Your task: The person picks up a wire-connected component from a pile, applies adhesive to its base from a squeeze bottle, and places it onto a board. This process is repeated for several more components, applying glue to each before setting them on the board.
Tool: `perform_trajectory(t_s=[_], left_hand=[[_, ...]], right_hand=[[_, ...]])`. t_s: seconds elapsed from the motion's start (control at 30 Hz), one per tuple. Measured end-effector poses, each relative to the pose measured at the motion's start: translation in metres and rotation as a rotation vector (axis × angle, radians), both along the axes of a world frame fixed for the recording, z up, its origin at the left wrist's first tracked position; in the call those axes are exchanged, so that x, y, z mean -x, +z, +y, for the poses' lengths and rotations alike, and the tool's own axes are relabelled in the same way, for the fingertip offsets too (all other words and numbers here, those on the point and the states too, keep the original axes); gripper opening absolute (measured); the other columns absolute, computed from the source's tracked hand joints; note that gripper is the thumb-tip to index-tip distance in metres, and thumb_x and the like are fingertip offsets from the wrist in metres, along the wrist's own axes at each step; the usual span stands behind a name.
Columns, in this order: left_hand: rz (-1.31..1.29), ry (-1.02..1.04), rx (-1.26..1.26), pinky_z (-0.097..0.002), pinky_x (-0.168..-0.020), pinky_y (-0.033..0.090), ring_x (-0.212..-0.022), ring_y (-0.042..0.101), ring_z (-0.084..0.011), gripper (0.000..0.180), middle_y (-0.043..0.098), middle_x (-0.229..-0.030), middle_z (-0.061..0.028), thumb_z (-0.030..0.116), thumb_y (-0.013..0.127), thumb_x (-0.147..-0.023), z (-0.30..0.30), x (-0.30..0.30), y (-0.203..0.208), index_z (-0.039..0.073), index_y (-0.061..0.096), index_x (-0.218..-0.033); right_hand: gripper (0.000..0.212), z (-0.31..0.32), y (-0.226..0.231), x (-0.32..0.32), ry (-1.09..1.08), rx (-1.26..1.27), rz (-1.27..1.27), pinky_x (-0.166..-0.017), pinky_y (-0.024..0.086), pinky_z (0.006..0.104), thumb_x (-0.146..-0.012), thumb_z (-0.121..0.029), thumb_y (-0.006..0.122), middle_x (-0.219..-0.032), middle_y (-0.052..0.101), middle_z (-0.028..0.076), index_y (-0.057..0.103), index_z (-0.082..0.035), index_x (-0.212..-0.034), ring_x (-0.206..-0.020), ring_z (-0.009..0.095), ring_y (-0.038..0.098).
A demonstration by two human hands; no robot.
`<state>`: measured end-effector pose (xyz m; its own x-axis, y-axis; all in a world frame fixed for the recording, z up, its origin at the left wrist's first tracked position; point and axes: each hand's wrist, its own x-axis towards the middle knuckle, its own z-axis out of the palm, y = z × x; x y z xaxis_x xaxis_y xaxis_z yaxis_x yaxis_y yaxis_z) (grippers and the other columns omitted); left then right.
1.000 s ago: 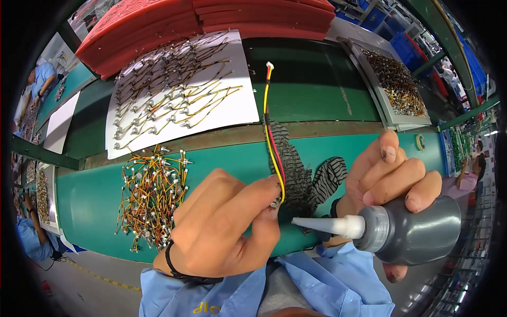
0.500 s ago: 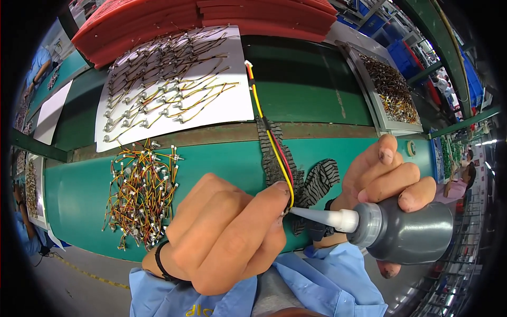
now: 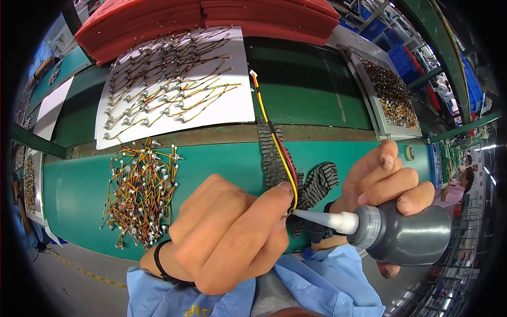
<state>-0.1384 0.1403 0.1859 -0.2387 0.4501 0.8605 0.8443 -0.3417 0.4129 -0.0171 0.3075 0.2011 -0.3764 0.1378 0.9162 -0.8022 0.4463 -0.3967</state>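
Between thumb and forefinger, my left hand [image 3: 232, 232] pinches the lower end of a wire harness [image 3: 274, 138] with yellow, red and black wires. Its white plug stands up at the far end, and the part under my fingertips is mostly hidden. My right hand [image 3: 391, 185] grips a dark grey squeeze bottle [image 3: 417, 232] lying on its side, some fingers over the top and a fingertip showing below. The bottle's narrow grey nozzle [image 3: 317, 216] points left, and its tip meets the harness end at my left fingertips. A grey striped cloth [image 3: 321, 182] lies behind the hands.
A tangled pile of wire harnesses [image 3: 141, 198] lies left on the green table [image 3: 71, 195]. Beyond, a white sheet [image 3: 232, 108] carries rows of similar harnesses. Red foam sheets [image 3: 142, 24] are stacked behind it. A harness-filled tray [image 3: 390, 95] and a tape roll [image 3: 410, 152] are at right.
The harness's plug end has shifted slightly right and nearer. Both hands keep almost the same pose, with the nozzle tip still at the harness end.
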Motion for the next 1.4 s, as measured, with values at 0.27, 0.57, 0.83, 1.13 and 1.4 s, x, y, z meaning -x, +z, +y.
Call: perform_trajectory(t_s=[0.27, 0.57, 0.83, 1.13, 1.4], left_hand=[[-0.001, 0.013, 0.013, -0.0284, -0.041, 0.036, -0.048, 0.047, -0.0191, 0.025, 0.062, -0.073, -0.0165, -0.006, 0.057, -0.073, -0.001, 0.000, 0.000, -0.009, 0.055, -0.098], [-0.027, -0.013, 0.036, -0.0269, -0.041, 0.037, -0.049, 0.048, -0.0179, 0.026, 0.062, -0.074, -0.0171, -0.007, 0.057, -0.074, -0.002, 0.001, -0.001, -0.010, 0.055, -0.099], [-0.108, -0.128, 0.058, -0.0279, -0.044, 0.040, -0.051, 0.051, -0.0201, 0.026, 0.063, -0.076, -0.0196, -0.007, 0.056, -0.076, -0.001, 0.003, 0.001, -0.012, 0.054, -0.101], [-0.307, -0.185, 0.013, -0.0250, -0.042, 0.040, -0.048, 0.052, -0.0156, 0.030, 0.060, -0.066, -0.0106, -0.008, 0.064, -0.068, 0.000, 0.000, 0.000, -0.008, 0.061, -0.098], [-0.567, -0.341, 0.249, -0.0252, -0.064, 0.040, -0.071, 0.050, -0.0136, 0.027, 0.062, -0.089, -0.0161, -0.004, 0.057, -0.079, -0.012, -0.003, 0.008, -0.012, 0.054, -0.105]], right_hand=[[0.077, 0.001, 0.000, 0.001, -0.021, -0.016, -0.001, -0.090, 0.028, 0.0320, -0.056, -0.066, 0.077, -0.067, 0.054, 0.006, 0.052, -0.009, -0.101, -0.049, 0.013, 0.041], [0.075, 0.001, -0.001, 0.001, -0.013, -0.007, 0.001, -0.090, 0.028, 0.0323, -0.058, -0.064, 0.077, -0.067, 0.054, 0.007, 0.052, -0.008, -0.102, -0.048, 0.014, 0.042], [0.072, -0.001, -0.001, -0.001, -0.043, 0.001, -0.004, -0.089, 0.028, 0.0325, -0.061, -0.062, 0.077, -0.066, 0.054, 0.007, 0.051, -0.008, -0.103, -0.046, 0.015, 0.045], [0.072, -0.002, 0.000, -0.001, -0.042, -0.022, -0.001, -0.089, 0.029, 0.0326, -0.063, -0.061, 0.076, -0.068, 0.054, 0.007, 0.051, -0.008, -0.104, -0.047, 0.015, 0.048], [0.071, -0.002, -0.001, 0.000, -0.046, -0.011, 0.017, -0.090, 0.030, 0.0326, -0.064, -0.061, 0.076, -0.068, 0.054, 0.006, 0.051, -0.008, -0.104, -0.048, 0.016, 0.049]])
